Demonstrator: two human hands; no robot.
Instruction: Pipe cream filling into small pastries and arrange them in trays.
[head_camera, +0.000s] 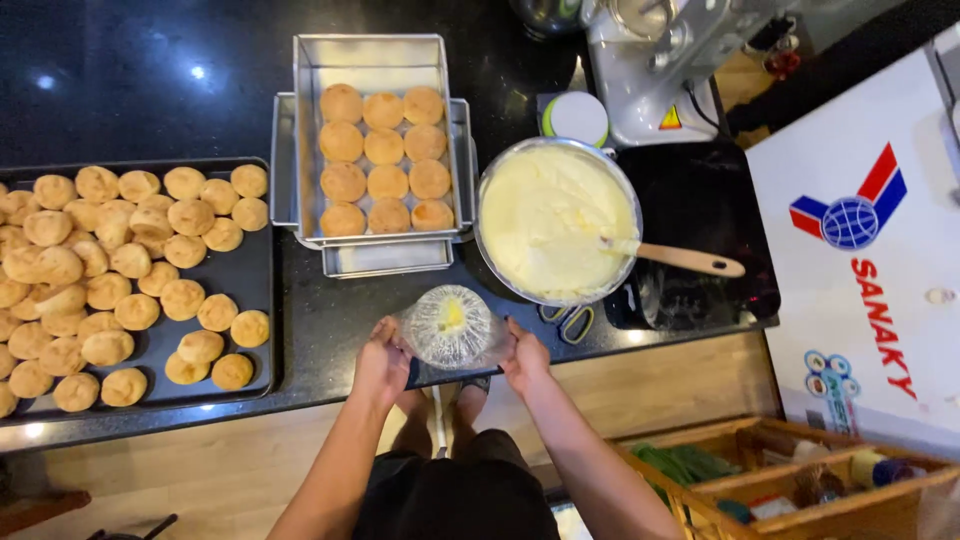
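Both my hands hold a clear plastic piping bag (452, 326) open at the counter's front edge; a bit of yellow cream shows inside. My left hand (381, 361) grips its left side, my right hand (524, 357) its right side. Just behind stands a round metal bowl (487, 190) full of pale yellow cream (545, 215), a wooden-handled spatula (690, 260) resting in it. A silver tray (305, 150) behind the bag carries golden round puffs (383, 160) in rows.
A black baking tray (250, 280) on the left holds several loose puffs. Scissors (570, 322) lie under the bowl's front rim. A stand mixer (650, 70) is at the back, a white chest appliance (860, 250) at right, a wooden crate (800, 480) below.
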